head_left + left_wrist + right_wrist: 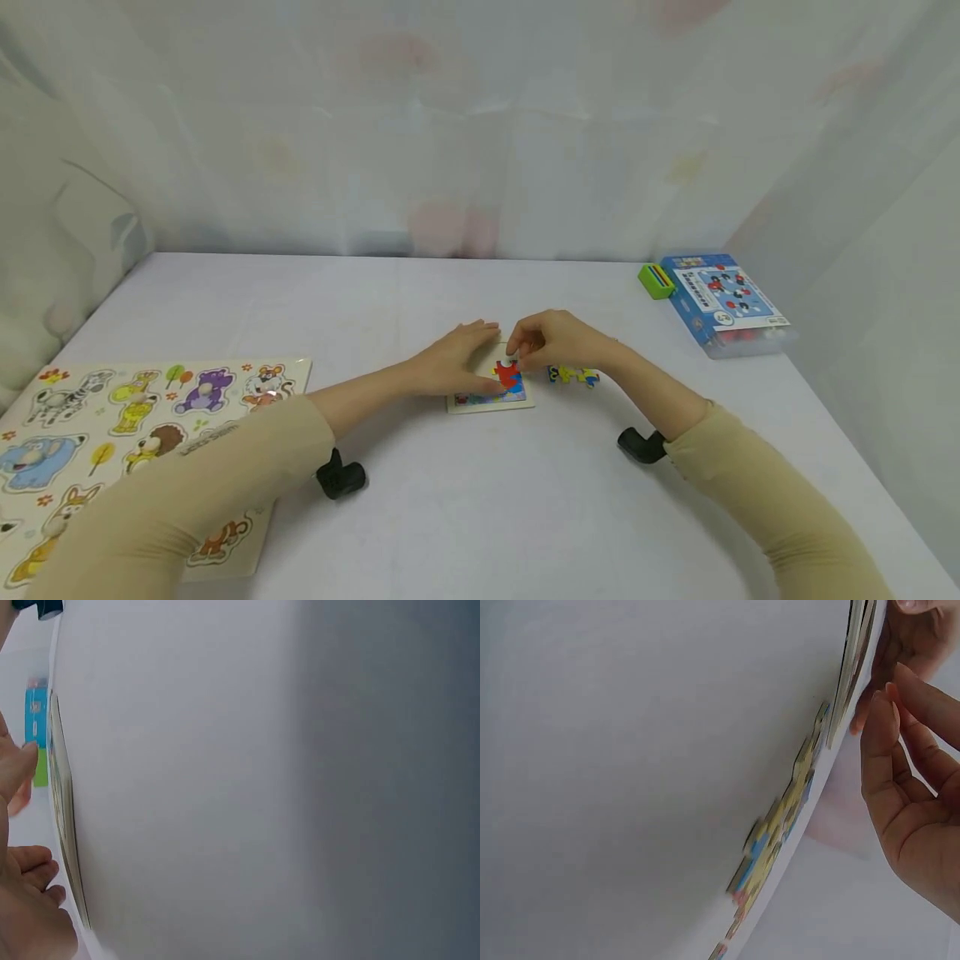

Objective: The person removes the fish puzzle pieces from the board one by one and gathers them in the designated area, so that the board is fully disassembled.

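A small jigsaw board [491, 407] with a pale frame lies flat on the table, with red and blue pieces inside it. My left hand [453, 362] rests on its left side, fingers stretched along the far edge and thumb across the front. At the board's right side, my right hand [558, 340] pinches a small white puzzle piece [510, 359] with thumb and fingertips, just above the red part; the fingers mostly hide it. Right of the board, below my right hand, lie loose yellow-and-blue puzzle pieces [573, 376]. They show edge-on in the right wrist view.
A large animal puzzle board [288, 379] lies at the left, partly under my left sleeve. At the back right stand a blue box [693, 312] with a clear end and a small green block [656, 282]. Black wrist mounts [341, 477] stick out by both forearms.
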The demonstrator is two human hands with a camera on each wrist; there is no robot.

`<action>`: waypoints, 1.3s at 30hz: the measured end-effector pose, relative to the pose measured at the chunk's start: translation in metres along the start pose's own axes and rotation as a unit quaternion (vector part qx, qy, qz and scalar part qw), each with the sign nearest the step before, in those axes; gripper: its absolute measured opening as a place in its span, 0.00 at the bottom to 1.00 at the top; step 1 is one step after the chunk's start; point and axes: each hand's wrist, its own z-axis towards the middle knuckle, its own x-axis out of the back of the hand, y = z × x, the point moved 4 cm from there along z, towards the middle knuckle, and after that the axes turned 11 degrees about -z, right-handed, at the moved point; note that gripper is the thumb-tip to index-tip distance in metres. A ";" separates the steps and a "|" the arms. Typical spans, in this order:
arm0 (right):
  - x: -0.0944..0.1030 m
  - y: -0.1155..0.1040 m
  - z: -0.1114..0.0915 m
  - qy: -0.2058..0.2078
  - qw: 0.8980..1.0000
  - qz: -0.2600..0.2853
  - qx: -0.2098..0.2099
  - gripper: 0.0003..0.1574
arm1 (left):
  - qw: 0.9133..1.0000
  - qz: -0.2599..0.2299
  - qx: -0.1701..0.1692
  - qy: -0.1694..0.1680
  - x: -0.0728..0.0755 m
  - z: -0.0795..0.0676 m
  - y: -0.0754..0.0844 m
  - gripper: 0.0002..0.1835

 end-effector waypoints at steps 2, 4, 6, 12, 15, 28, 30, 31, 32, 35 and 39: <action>-0.002 -0.003 0.002 -0.002 1.000 0.002 0.006 0.11 | 1.000 -0.002 -0.004 0.004 -0.002 0.002 0.002 0.50; -0.003 -0.005 0.004 -0.003 1.000 0.000 0.008 0.12 | 1.000 -0.004 -0.011 0.008 -0.004 0.004 0.004 0.48; -0.004 -0.007 0.006 -0.004 1.000 -0.006 0.010 0.13 | 1.000 -0.002 -0.017 0.013 -0.006 0.006 0.005 0.46; -0.005 -0.010 0.010 -0.006 1.000 -0.025 0.015 0.14 | 1.000 0.005 -0.009 0.022 -0.010 0.007 0.004 0.48; -0.006 -0.010 0.011 -0.010 1.000 -0.024 0.013 0.14 | 1.000 0.009 -0.010 0.024 -0.011 0.007 0.004 0.48; -0.011 -0.008 0.012 -0.019 0.999 -0.024 0.009 0.16 | 1.000 0.011 -0.002 0.028 -0.013 0.006 0.005 0.47; -0.011 -0.008 0.012 -0.018 0.999 -0.026 0.009 0.16 | 1.000 0.011 -0.002 0.029 -0.013 0.006 0.005 0.47; -0.012 -0.008 0.012 -0.017 0.999 -0.026 0.009 0.16 | 0.999 0.011 -0.004 0.030 -0.013 0.006 0.005 0.47; -0.012 -0.008 0.013 -0.016 0.999 -0.028 0.008 0.16 | 0.999 0.011 -0.006 0.031 -0.013 0.006 0.005 0.47; -0.012 -0.007 0.013 -0.015 0.999 -0.033 0.006 0.17 | 0.999 0.010 -0.009 0.033 -0.013 0.006 0.005 0.47; -0.013 -0.007 0.014 -0.017 0.999 -0.038 0.003 0.16 | 0.999 0.011 -0.009 0.031 -0.013 0.005 0.006 0.48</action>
